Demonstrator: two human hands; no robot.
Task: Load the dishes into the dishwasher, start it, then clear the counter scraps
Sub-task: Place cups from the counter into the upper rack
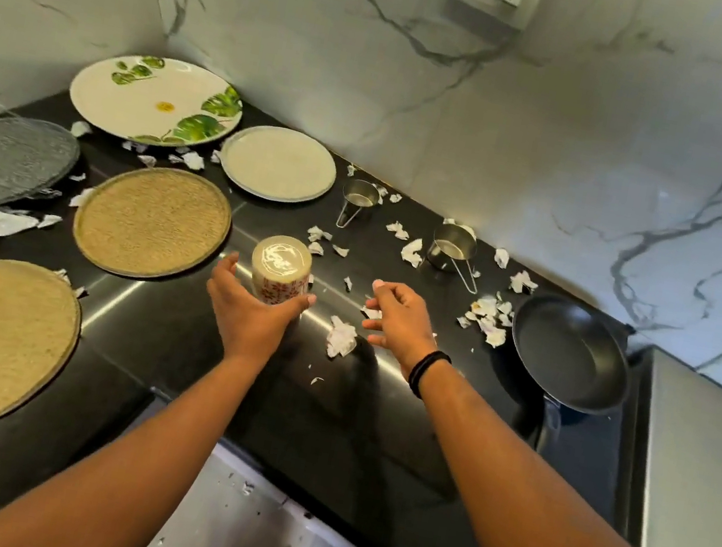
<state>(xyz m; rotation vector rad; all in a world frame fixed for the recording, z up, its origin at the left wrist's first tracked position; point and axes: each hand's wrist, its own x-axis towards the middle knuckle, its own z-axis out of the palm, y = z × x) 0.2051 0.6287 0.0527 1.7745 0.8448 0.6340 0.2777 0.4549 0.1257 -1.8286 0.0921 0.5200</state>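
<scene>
Black glossy worktop: your left hand grips the floral cup; right hand hovers loosely curled over torn white paper scraps; no legible writing.

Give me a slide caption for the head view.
Left hand grips patterned cup on scrap-strewn black counter.

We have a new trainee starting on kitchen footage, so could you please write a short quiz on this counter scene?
1. True or false: the left hand grips the floral cup.
2. What lies on the black counter directly under the right hand? A) a spoon B) torn paper scraps C) a sponge
3. How many steel measuring cups stand near the marble wall, and what sits to their right?

Key
1. True; the fingers curl round it.
2. B.
3. Two; the second measuring cup stands nearer the black frying pan, which sits to the right.
</scene>
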